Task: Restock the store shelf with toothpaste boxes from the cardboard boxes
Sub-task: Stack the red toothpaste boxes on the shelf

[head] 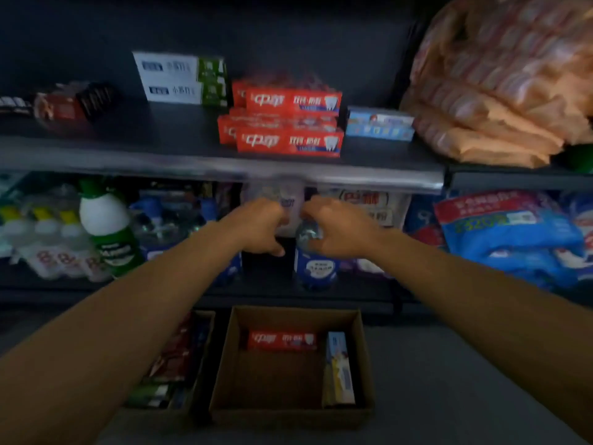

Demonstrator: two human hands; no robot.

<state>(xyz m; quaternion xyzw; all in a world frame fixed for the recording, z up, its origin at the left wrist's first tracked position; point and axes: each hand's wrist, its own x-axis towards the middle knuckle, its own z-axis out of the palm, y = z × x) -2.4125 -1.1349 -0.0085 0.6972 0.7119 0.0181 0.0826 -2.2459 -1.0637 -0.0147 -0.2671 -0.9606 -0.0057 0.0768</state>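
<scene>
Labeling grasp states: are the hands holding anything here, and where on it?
Cannot tell. Both the left hand and right hand are loosely curled with no toothpaste box visible in them; blur hides whether the right touches the blue bottle.

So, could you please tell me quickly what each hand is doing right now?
Left hand: fingers curled, holding nothing visible.
Right hand: fingers curled, holding nothing visible.
</scene>
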